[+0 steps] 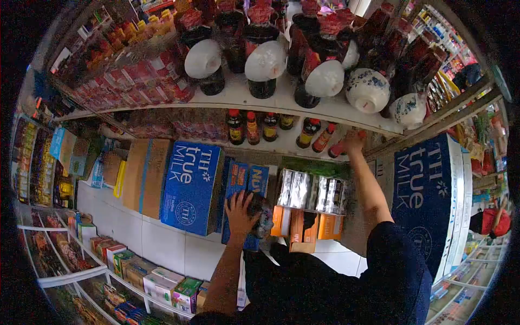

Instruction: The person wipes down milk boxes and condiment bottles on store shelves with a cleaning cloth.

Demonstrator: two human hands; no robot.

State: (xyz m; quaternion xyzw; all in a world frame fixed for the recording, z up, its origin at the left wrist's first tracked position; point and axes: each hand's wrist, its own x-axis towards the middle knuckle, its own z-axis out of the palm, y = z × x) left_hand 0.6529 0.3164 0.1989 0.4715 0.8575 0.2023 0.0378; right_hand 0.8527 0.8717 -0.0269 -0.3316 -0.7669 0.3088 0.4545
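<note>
1. Head view, upper middle right: the right hand (pixel 355 142) reaches in at the right end of the lower shelf, beside a red sauce bottle (pixel 337 149). Its fingers look bent, but whether they have closed on that bottle I cannot tell.

2. Head view, centre: the left hand (pixel 241 214) is spread wide and palm-down over a blue carton (pixel 259 179), gripping nothing that shows; a dark, glossy wrapped bundle (pixel 264 222) lies just beside it. The flat palm suggests a prop for a body leaning forward.

3. Head view, top: white bowls (pixel 265 60) stand tilted against dark bottles, apparently fastened on as gifts. Below them, sauce bottles (pixel 234 130) stand upright with their labels outward, probably so shoppers can read them.

4. Head view, middle: silver-wrapped packs (pixel 311 190) rest on orange boxes (pixel 303 227), seemingly stacked to save room. TH true MILK cartons (pixel 189 189) stand left and right.

5. Head view, surroundings: the white shelf board (pixel 214 105) has a worn edge; pale tiled floor (pixel 162 235) shows below. Glass display cases (pixel 70 279) fill the lower left of this crowded shop.
</note>
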